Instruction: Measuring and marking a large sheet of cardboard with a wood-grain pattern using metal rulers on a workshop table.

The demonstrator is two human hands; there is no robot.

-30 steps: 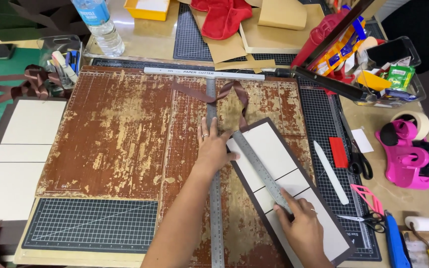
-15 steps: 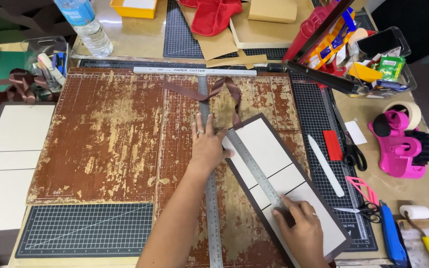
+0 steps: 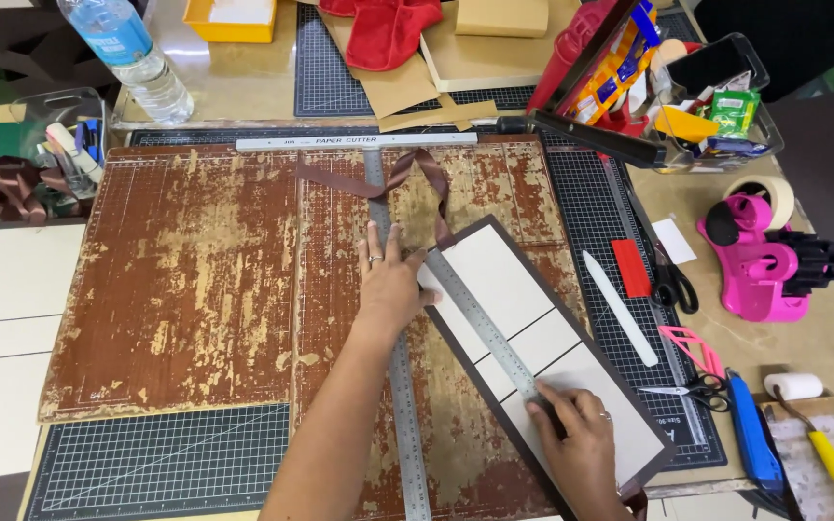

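Diagonally across the worn brown cutting board (image 3: 195,289) lies a stiff white-panelled card cover with a dark brown border (image 3: 542,338), with a narrow steel ruler (image 3: 480,318) resting along it. The left hand (image 3: 390,285) presses flat, fingers spread, on the ruler's upper end, while the right hand (image 3: 581,434) pins its lower end, fingers curled. Likely rigid and light, the cover seems best gripped by its edges; the smooth ruler may slide.
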